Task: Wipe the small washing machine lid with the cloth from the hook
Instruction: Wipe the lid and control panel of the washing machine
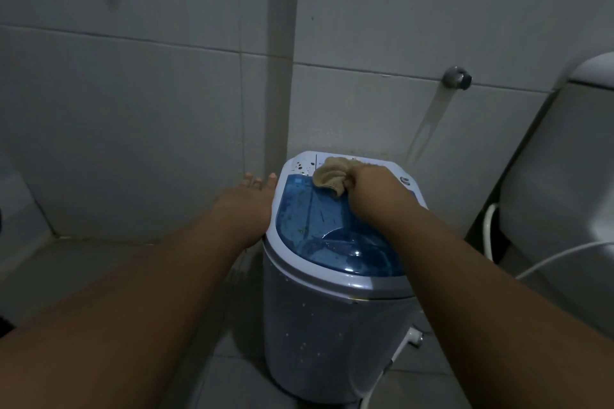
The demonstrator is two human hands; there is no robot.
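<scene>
Looking down from the head camera, I see a dim tiled corner with the small washing machine (332, 325) standing on the floor against the wall, a toilet (564, 176) just beside it on the right and a wall valve (458, 77) above.

The machine's lid (319, 226) is a blue translucent panel in a pale rim. Its long axis runs from the control end at the wall towards me, ending in a rounded dome nearest the camera. Specks of dirt show across the blue surface.

My right hand (372, 186) is the one over the lid. It is closed in a fist, clamped on the cloth (329, 176), a bunched tan rag pressed onto the far left part of the lid, where the blue panel meets the white control strip. From that grip, nearly all the unwiped lid lies towards me and slightly right, so I judge the next stroke is a pull along the long axis, back towards my body. The right forearm stretches straight out, wrist low and knuckles up.

My left hand (252, 196) rests just beside the machine's left edge, fingers loosely spread and extended, holding nothing. Whether it touches the rim I cannot tell.
</scene>
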